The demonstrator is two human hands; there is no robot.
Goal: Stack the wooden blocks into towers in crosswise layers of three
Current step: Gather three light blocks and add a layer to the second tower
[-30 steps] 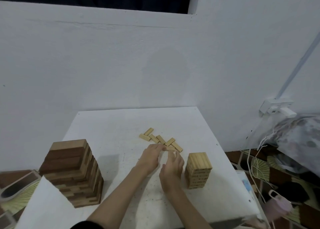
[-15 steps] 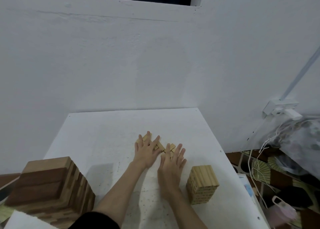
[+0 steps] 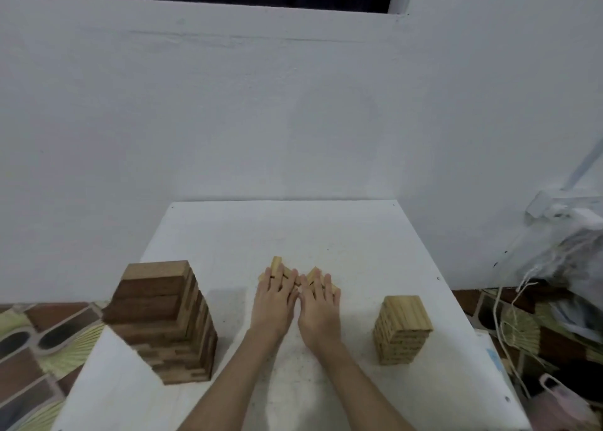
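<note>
Several loose light wooden blocks (image 3: 277,263) lie in the middle of the white table (image 3: 342,234), mostly hidden under my hands. My left hand (image 3: 274,300) lies flat on the left blocks with straight fingers. My right hand (image 3: 319,306) lies flat beside it on the right blocks (image 3: 314,273). A small light-wood tower (image 3: 402,329) stands to the right of my right hand. A taller dark-wood tower (image 3: 163,319) stands to the left of my left arm.
A white wall rises directly behind the table. Off the table's right edge are a plastic bag (image 3: 567,251), white cords (image 3: 509,303) and a pink item (image 3: 561,401) on the floor. Patterned floor (image 3: 32,349) shows to the left.
Both hands went from curled over the loose blocks to flat with fingers spread on them. The view shifted, so the dark tower now appears nearer the centre.
</note>
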